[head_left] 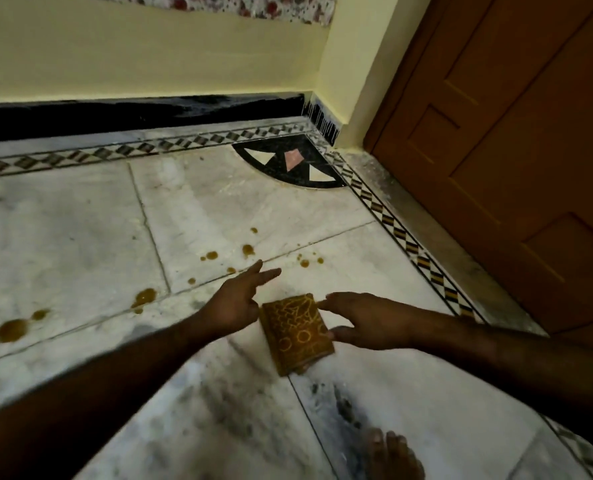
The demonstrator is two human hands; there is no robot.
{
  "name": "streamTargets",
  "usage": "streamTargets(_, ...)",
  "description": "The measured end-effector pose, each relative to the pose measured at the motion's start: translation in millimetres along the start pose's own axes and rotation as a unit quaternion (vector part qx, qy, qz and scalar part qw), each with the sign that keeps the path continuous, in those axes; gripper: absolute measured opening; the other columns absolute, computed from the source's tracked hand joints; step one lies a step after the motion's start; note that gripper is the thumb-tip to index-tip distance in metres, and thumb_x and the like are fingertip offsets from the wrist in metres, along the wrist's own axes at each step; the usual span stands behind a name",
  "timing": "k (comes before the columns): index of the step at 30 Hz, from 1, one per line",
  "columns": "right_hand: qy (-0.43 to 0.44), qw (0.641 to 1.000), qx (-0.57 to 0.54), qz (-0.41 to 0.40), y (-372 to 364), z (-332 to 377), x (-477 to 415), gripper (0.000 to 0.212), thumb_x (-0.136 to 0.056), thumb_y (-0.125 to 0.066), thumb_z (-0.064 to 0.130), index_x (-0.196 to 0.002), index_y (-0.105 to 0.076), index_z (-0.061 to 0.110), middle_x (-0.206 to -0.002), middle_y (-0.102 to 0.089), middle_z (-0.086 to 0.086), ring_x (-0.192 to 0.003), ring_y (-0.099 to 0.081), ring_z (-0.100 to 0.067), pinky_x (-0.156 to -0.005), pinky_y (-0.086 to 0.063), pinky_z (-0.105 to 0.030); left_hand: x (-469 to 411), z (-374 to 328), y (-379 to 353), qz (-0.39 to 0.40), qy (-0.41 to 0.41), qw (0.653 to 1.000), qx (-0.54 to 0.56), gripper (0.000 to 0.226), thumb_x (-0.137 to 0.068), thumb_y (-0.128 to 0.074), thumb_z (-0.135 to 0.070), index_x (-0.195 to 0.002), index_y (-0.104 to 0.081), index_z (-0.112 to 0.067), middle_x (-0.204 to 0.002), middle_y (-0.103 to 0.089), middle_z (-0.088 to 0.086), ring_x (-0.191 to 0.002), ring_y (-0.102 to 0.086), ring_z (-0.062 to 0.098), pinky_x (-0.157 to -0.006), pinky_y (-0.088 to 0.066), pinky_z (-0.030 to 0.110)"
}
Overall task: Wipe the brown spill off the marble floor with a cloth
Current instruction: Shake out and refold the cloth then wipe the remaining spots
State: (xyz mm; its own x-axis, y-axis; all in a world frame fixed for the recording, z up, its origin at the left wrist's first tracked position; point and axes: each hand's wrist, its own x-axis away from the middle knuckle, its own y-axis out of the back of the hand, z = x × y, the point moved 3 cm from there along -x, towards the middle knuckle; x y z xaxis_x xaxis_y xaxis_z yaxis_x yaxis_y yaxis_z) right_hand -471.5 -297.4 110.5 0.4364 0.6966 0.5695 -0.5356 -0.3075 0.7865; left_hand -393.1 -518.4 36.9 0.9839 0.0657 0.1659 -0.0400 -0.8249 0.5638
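A folded brown cloth (297, 332) with a yellow pattern lies flat on the white marble floor (80, 244). My right hand (364, 322) touches its right edge, thumb and fingers spread around that side. My left hand (239, 299) hovers at the cloth's upper left corner, fingers stretched forward and apart. Brown spill drops dot the floor beyond and to the left: a large puddle (11, 330) at far left, a blot (145, 296) on a tile seam, and small drops (248, 250) just past my hands.
A black skirting (132, 114) runs under the yellow wall at the back. A brown wooden door (516, 150) stands at the right. A patterned border strip (416, 251) lines the floor edge. My bare foot (392, 455) shows at the bottom.
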Motion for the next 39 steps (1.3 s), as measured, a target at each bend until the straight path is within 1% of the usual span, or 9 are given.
streamTargets(4, 0.03, 0.977, -0.172, -0.12, 7.0, 32.4, -9.8, 0.044, -0.098, -0.065, 0.029, -0.141, -0.058, 0.021, -0.14, -0.062, 0.0, -0.123, -0.058, -0.012, -0.104, -0.044, -0.023, 22.6, -30.8, 5.1, -0.028, 0.093, 0.932, 0.35, 0.072, -0.091, -0.041, 0.019, -0.141, -0.051, -0.031, -0.156, -0.037, -0.001, -0.147, -0.035, 0.023, -0.093, -0.047, 0.019)
streamTargets(9, 0.146, 0.942, -0.252, -0.167, 21.1, 83.5, -15.7, 0.03, -0.084, -0.081, 0.023, -0.107, -0.071, 0.039, -0.102, -0.076, 0.008, -0.095, -0.07, -0.002, -0.087, -0.056, -0.024, 50.3, -43.9, 2.4, -0.108, 0.153, 0.68, 0.709, 0.082, -0.062, -0.045, 0.001, -0.144, -0.046, -0.006, -0.123, -0.048, 0.019, -0.101, -0.061, 0.038, -0.071, -0.06, 0.04)
streamTargets(15, 0.264, 0.937, -0.135, -0.185, 26.2, 134.2, -59.0, 0.012, -0.081, -0.086, 0.026, -0.09, -0.081, 0.02, -0.078, -0.074, 0.006, -0.071, -0.065, -0.002, -0.066, -0.047, -0.013, 98.8, -33.5, 35.4, -0.241, 0.166, 0.632, 0.718, 0.065, -0.071, -0.038, -0.004, -0.134, -0.054, -0.003, -0.124, -0.05, 0.021, -0.082, -0.065, 0.035, -0.052, -0.053, 0.034)
streamTargets(20, 0.275, 0.945, -0.133, -0.117, 44.4, 151.1, -80.0, 0.006, -0.086, -0.08, 0.026, -0.086, -0.079, 0.019, -0.072, -0.072, 0.011, -0.067, -0.066, -0.001, -0.067, -0.052, -0.018, 119.9, -31.3, 61.4, -0.348, 0.218, 0.689, 0.597, 0.044, -0.085, -0.047, -0.017, -0.128, -0.06, -0.016, -0.138, -0.054, 0.012, -0.129, -0.051, 0.036, -0.093, -0.051, 0.048)
streamTargets(24, 0.18, 0.983, 0.021, -0.02, 52.7, 50.2, -108.6, 0.013, -0.09, -0.072, 0.013, -0.1, -0.079, 0.017, -0.089, -0.075, 0.008, -0.073, -0.064, 0.004, -0.072, -0.049, -0.01, 100.7, -43.4, 65.4, -0.235, 0.281, 0.893, 0.261, 0.059, -0.087, -0.063, -0.026, -0.144, -0.049, -0.032, -0.151, -0.049, -0.001, -0.129, -0.049, 0.015, -0.099, -0.04, 0.031)
streamTargets(26, 0.042, 0.992, 0.119, -0.02, 56.2, -36.8, -112.1, 0.015, -0.09, -0.069, 0.021, -0.103, -0.076, 0.024, -0.106, -0.074, 0.001, -0.09, -0.069, -0.01, -0.08, -0.054, -0.022, 87.1, -39.6, 55.2, -0.128, 0.305, 0.94, 0.077, 0.062, -0.097, -0.057, -0.023, -0.155, -0.035, -0.029, -0.16, -0.038, -0.001, -0.138, -0.045, 0.016, -0.103, -0.036, 0.023)
streamTargets(31, -0.207, 0.96, 0.166, -0.089, 41.4, -256.7, -90.9, 0.045, -0.089, -0.048, 0.066, -0.072, -0.052, 0.025, -0.082, -0.063, 0.004, -0.081, -0.063, -0.022, -0.083, -0.057, -0.034, 45.9, -29.2, 12.6, 0.014, 0.295, 0.943, -0.152, 0.057, -0.106, -0.041, -0.032, -0.159, -0.025, -0.017, -0.163, -0.03, 0.01, -0.15, -0.028, 0.026, -0.114, -0.027, 0.029)
streamTargets(34, -0.133, 0.965, 0.204, -0.1, -1.7, -251.0, -94.6, 0.029, -0.09, -0.055, 0.048, -0.106, -0.072, 0.031, -0.11, -0.075, 0.0, -0.102, -0.07, -0.025, -0.088, -0.056, -0.034, 24.4, -10.6, -17.7, 0.052, 0.277, 0.928, -0.243, 0.059, -0.107, -0.038, -0.033, -0.157, -0.022, -0.009, -0.162, -0.026, 0.019, -0.152, -0.018, 0.035, -0.12, -0.025, 0.041)
streamTargets(39, 0.13, 0.98, 0.124, -0.089, -55.3, -80.5, -115.0, 0.024, -0.081, -0.053, 0.028, -0.09, -0.074, 0.02, -0.091, -0.075, -0.008, -0.078, -0.073, -0.032, -0.068, -0.06, -0.038, 3.4, 13.6, -55.6, 0.086, 0.237, 0.934, -0.254, 0.068, -0.105, -0.042, -0.032, -0.16, -0.008, -0.012, -0.168, -0.005, 0.016, -0.156, -0.005, 0.031, -0.125, -0.016, 0.042)
